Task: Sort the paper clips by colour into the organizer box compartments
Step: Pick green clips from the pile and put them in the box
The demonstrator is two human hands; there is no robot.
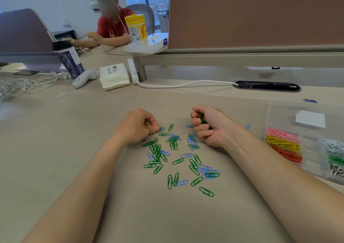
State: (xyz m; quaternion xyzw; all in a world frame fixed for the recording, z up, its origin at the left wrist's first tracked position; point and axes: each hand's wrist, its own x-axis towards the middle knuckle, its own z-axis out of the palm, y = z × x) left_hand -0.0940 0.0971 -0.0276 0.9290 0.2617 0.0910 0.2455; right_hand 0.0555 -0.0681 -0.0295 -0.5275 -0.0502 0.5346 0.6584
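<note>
L hand (138,126): knuckles up, fingers curled in; thumb + forefinger tips are pinched on the end of a single clip (162,128) lying flat on the table (74,131); clip colour can't be told for sure (green or blue)
R hand (210,125): closed into a fist, thumb side up; a green bunch (201,119) of clips is gripped inside, only a bit seen between the fingers
Loose clips (176,159): green + blue mixed, scattered on the table between and in front of both hands; some are overlapped in small heaps, others lie apart
Stray blue clip (189,126): flat on the table, just beside the R fist
Organizer box (284,112): clear plastic, set at the R edge of the view, near the R forearm
Box contents, near row: pink clips (279,133), then yellow clips (281,142), then orange clips (288,155), each in its own compartment
Box contents, far-R row: white clips (334,146), sorted green clips (336,160), below them silver clips (337,172), partly cut off by the frame
White card (310,119): seen in the box's back part
Bkgd: cup w/ black lid (69,56), tissue pack (114,76), white cable (186,84), yellow-lid tub (136,29) on a small shelf; a 2nd person in a red top (109,28) is seated at the far L
</note>
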